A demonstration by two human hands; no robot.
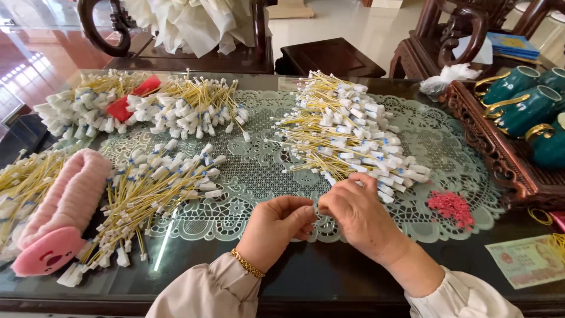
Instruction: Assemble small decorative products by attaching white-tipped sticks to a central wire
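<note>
Table [329,277] of dark glass fills the view, and a pale green lace mat [259,176] covers its middle. Carved wooden tray [500,147] with teal cups [524,106] crowds your right edge. Four piles of yellow wires with white end plugs sit around the mat: big pile [347,135] just beyond your right hand, another pile [153,188] to your left, a far-left heap [147,106] with a red clip in it, one more at the left edge. Pink plush slipper [59,218] lies beside the left pile. Banknote [527,259] sits near the front right corner, small red bits [452,207] just off your right hand.

Your left hand [273,227] is curled, fingertips pinched inward toward the right. Your right hand [356,215] is bent over, fingers closed, touching the near edge of the big pile. Both pinch something small between them where they meet; too hidden to tell what. Gold bracelet [247,263] on your left wrist. Open room: bare mat between the piles and the bare glass strip along the front edge.
</note>
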